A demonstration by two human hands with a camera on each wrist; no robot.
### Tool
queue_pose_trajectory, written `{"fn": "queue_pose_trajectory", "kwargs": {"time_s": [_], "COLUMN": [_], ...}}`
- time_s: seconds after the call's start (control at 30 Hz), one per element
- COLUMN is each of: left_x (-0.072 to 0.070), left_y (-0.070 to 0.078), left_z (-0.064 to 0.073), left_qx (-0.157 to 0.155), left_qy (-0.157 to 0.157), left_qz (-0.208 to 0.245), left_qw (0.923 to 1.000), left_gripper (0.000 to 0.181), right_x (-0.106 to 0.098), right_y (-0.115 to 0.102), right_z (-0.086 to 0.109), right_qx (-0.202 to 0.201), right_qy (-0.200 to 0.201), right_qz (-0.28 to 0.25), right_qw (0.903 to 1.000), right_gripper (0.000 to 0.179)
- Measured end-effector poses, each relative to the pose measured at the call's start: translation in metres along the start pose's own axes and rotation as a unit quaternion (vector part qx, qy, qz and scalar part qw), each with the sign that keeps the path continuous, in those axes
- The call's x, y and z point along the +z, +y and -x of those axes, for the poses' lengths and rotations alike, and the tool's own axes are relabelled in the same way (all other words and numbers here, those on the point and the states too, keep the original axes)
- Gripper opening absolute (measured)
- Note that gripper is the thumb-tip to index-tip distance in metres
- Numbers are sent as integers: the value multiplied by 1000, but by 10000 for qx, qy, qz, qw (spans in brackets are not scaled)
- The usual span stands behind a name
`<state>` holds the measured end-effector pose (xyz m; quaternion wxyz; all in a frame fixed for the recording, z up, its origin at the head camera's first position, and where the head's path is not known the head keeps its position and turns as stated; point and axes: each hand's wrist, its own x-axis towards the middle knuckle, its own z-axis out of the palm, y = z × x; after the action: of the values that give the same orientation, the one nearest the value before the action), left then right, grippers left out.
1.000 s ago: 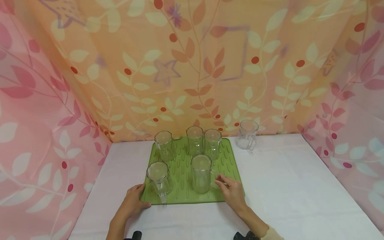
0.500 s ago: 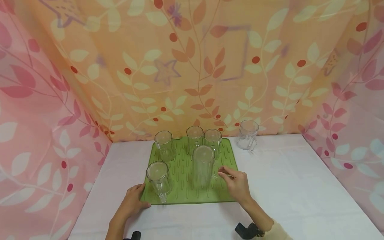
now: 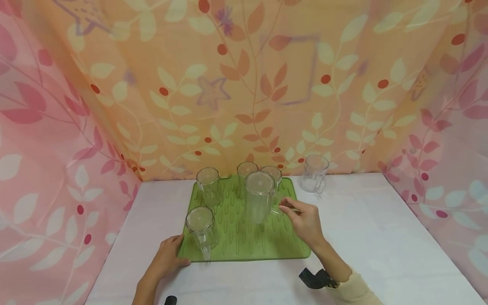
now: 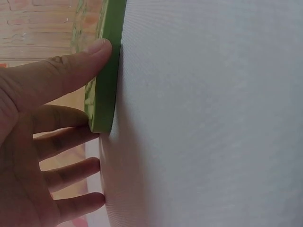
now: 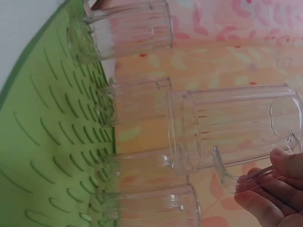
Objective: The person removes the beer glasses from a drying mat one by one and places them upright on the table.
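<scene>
A clear mug (image 3: 259, 199) is being held above a green drying mat (image 3: 244, 248), its handle (image 5: 221, 172) being pinched by the right hand (image 3: 304, 218). The mat's near-left corner is being touched by the left hand (image 3: 167, 254), thumb and fingers extended. The mug is being judged light, stiff, slippery, possibly breakable, the handle being preferred. Six are being counted: this one, four other mugs (image 3: 202, 228) being supported by the mat, and a lone mug (image 3: 315, 171) by the table (image 3: 362, 233).

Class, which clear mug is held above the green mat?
The mug whose handle the right hand pinches; four other mugs rest on the green mat, another mug on the white tablecloth.
</scene>
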<state>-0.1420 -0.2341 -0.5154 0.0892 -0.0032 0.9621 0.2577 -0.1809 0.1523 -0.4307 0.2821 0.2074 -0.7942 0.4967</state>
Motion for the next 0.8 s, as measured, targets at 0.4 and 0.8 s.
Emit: {"fn": "queue_pose_trajectory", "kwargs": {"time_s": [0.4,0.8], "left_x": [-1,-3], "left_y": [0,2], "left_z": [1,1], "left_qx": [-120,-85], "left_qy": [-117,-60], "left_qz": [-7,35], "left_qw": [9999,9999], "left_gripper": [89,89], "right_x": [-4,-10], "right_y": [-1,-1], "right_z": [-10,-12], "right_qx": [191,102], "right_qy": [-132,-84], "right_qz": [87,96], "right_qw": [9997,9999], "right_gripper": [15,13]}}
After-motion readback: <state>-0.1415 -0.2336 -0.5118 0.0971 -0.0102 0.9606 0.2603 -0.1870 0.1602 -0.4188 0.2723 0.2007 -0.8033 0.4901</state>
